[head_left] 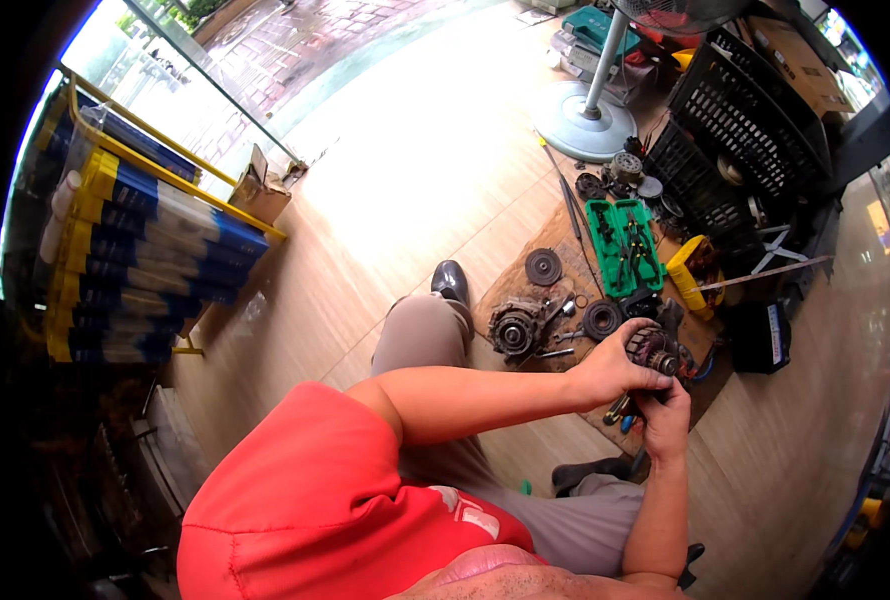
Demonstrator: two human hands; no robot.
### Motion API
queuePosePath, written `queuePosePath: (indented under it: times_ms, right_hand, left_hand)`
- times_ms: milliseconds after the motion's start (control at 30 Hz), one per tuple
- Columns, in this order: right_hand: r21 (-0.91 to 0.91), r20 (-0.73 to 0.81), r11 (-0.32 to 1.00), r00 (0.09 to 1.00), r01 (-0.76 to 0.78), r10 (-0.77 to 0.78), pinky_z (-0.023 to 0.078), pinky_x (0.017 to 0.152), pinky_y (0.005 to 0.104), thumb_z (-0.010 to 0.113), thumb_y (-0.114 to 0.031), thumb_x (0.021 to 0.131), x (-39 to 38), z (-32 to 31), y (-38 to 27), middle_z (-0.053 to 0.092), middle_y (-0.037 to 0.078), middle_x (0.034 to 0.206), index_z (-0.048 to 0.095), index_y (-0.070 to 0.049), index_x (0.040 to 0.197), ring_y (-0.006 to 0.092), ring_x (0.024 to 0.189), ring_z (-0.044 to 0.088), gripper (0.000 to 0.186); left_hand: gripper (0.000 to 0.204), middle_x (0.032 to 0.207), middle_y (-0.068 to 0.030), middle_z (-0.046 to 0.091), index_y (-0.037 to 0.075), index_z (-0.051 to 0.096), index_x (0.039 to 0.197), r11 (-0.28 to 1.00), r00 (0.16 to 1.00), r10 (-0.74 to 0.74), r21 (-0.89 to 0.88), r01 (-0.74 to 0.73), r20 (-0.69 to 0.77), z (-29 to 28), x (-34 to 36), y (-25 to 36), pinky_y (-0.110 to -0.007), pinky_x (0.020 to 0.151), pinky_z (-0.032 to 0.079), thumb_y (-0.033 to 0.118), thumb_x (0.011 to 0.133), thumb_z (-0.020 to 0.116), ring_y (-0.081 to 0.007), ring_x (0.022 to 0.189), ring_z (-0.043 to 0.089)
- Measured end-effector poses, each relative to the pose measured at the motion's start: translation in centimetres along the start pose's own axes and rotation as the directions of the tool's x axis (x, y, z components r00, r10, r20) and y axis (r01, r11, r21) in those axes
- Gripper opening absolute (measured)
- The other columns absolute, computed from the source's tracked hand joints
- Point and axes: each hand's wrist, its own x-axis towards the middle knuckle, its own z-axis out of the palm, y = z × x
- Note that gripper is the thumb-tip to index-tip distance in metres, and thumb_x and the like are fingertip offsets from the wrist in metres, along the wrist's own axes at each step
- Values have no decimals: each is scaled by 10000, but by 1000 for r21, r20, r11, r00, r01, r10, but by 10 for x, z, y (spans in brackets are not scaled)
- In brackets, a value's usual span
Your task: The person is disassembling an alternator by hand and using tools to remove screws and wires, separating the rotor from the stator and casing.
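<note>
My left hand (615, 370) grips a dark cylindrical machine part (653, 348) with a finned end and a shaft, its thumb lying across the lower side. My right hand (665, 415) holds the same part from below, its fingertips partly hidden. Under them is a worn brown board (517, 270) with a greasy disassembled housing (515, 328), a dark disc (543, 266), a black ring part (602, 319), loose hand tools (622, 410) and an open green tool case (620, 245). A long thin tool (575, 215) lies beside the case.
Black plastic crates (745, 110), a fan stand (582, 125), a yellow object (685, 280) and a black box (755, 335) stand around the board. A yellow rack of blue packages (135, 250) is at left, near a cardboard box (257, 195). My legs (420, 340) are below.
</note>
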Motion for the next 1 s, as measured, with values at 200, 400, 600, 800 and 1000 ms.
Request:
queuePosePath:
  times_ms: [200, 400, 600, 800, 1000]
  right_hand:
    - [-39, 32, 999, 999, -38, 39, 479, 561, 232, 624, 21, 865, 0, 5, 3, 648, 22, 859, 641, -4, 1032, 92, 691, 593, 169]
    - [-168, 80, 984, 994, -61, 75, 463, 529, 246, 619, -8, 870, -1, 1, 4, 626, 24, 763, 643, -5, 961, 88, 599, 554, 94]
    - [-479, 10, 868, 989, 132, -145, 467, 620, 269, 594, -33, 883, -2, 0, 1, 645, 31, 771, 640, 11, 988, 109, 660, 564, 123]
    - [-568, 42, 793, 970, 220, -238, 475, 679, 286, 576, -31, 886, 0, -2, 9, 649, 65, 791, 636, 22, 1025, 133, 718, 581, 161]
    - [-594, 147, 772, 974, 224, -170, 467, 624, 266, 555, -31, 907, -6, 3, -1, 639, 56, 803, 623, 16, 1063, 102, 690, 571, 177]
  left_hand:
    - [796, 1120, -101, 595, -24, 366, 1335, 1000, 995, -8, 13, 9, -96, -2, 4, 2, -290, 927, 471, 101, 701, 831, -163, 1035, 572]
    - [710, 1084, -94, 603, -13, 400, 1288, 985, 979, -29, -174, -7, -202, -7, 17, -7, -312, 840, 534, -8, 704, 804, -178, 975, 607]
    - [730, 1100, -96, 595, -4, 405, 1292, 980, 974, 5, -192, -50, -227, -10, 23, -6, -329, 854, 535, -27, 683, 807, -193, 986, 605]
    - [776, 1139, -106, 576, -2, 369, 1321, 973, 969, 1, -222, -57, -246, -7, 21, 1, -334, 869, 528, -32, 679, 803, -205, 1025, 589]
    - [757, 1131, -101, 571, 35, 362, 1327, 954, 967, -40, -297, -37, -251, -10, 24, -2, -371, 846, 547, -45, 703, 782, -214, 1032, 594]
